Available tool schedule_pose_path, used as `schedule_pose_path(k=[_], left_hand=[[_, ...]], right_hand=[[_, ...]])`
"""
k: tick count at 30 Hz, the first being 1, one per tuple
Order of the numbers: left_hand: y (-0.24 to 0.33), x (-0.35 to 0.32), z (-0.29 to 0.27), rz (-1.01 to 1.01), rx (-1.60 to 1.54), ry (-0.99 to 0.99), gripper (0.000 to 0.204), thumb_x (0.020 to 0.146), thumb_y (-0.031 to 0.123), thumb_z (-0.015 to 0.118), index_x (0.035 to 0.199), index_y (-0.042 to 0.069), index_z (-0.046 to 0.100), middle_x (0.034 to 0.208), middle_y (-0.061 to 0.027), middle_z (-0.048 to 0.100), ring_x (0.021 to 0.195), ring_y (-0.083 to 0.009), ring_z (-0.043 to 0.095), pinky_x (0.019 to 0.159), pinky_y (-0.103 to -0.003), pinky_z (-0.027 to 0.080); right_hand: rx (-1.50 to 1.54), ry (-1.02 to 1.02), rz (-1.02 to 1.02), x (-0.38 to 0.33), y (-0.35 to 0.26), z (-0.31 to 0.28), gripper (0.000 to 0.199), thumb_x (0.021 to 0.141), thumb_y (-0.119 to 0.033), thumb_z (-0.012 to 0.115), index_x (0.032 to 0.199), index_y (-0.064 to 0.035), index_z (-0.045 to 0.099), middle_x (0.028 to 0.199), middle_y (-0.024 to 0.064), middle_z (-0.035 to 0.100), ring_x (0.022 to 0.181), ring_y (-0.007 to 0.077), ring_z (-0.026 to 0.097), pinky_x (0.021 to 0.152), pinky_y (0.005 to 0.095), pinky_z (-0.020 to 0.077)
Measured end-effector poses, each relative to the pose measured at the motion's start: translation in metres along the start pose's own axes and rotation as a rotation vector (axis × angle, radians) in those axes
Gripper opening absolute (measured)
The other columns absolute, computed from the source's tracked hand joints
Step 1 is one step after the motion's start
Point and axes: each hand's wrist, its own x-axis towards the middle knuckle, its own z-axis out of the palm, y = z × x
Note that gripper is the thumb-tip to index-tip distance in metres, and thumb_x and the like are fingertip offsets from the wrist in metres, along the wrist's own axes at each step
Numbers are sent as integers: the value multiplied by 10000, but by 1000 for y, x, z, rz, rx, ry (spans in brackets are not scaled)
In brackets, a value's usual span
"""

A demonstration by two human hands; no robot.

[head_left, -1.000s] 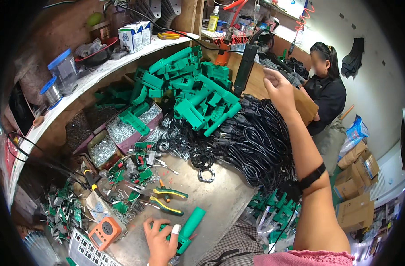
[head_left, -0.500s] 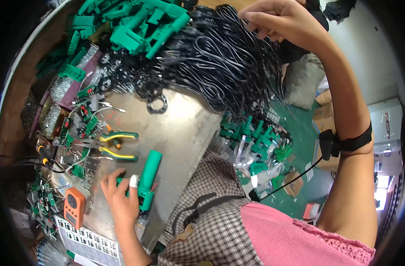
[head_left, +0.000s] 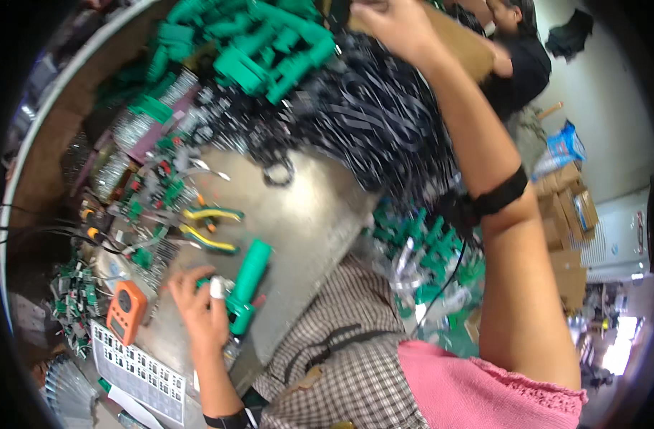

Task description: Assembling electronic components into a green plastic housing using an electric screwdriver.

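Note:
My left hand (head_left: 204, 312) is closed round one side of a green plastic housing (head_left: 252, 270), which lies on the metal table. A white wrap covers one fingertip against it. My right arm stretches far forward, and the right hand (head_left: 397, 27) is over the far end of a heap of black cables (head_left: 384, 118). Motion smears its fingers at the top edge, so I cannot make out whether they hold anything. Beyond the left hand lie pliers (head_left: 214, 229) with yellow-green handles. A black ring (head_left: 278, 171) sits nearer the cables.
Green housings (head_left: 269, 53) pile up at the far left. An orange meter (head_left: 126, 312) and a white sheet with rows of small parts (head_left: 137, 372) lie near left, beside loose circuit boards (head_left: 76, 314). Bagged green parts (head_left: 430, 257) are at right. Another person (head_left: 516, 68) is at far right.
My right hand has moved left and farther forward over the cables. The view has shifted, bringing the other person into sight. The left hand remains at the green housing.

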Motion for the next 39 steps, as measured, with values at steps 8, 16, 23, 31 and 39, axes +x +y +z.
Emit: schedule_pose_path(k=[8,16,23,31,39], left_hand=[[15,-6,-13,-41,-99,50,97,780,84,644,772,-5,683,1080,-108,671,1101,-387,497,989,-482,391],[17,7,-15,-96,-158,18,89,744,126,688,753,39,705,1081,-104,671,1084,-405,492,956,-505,396],[15,7,-16,-92,-158,5,116,759,156,670,762,46,707,1086,-113,672,1092,-412,493,945,-510,406],[6,0,-11,-69,-123,-46,128,783,165,679,783,41,711,1093,-120,664,1084,-420,492,943,-510,410],[-4,-1,-5,-37,-96,1,147,798,152,650,843,45,739,978,-99,649,1068,-391,513,959,-494,420]], right_hand=[[-490,310,14,42,-1,58,687,791,-255,791,1370,-30,497,1239,228,565,1189,421,495,1039,483,416],[-658,65,588,99,41,57,809,774,-580,758,1289,5,540,1269,193,566,1136,374,618,932,481,519],[-341,173,524,120,87,41,676,734,-566,791,1171,-61,680,1194,192,642,1114,340,635,947,437,498],[187,752,313,104,-85,-53,391,936,-277,688,1197,9,634,954,78,700,852,173,672,799,314,539],[1453,-147,623,-76,-139,0,590,822,-114,604,1367,64,462,1197,121,599,865,182,591,790,370,487]])
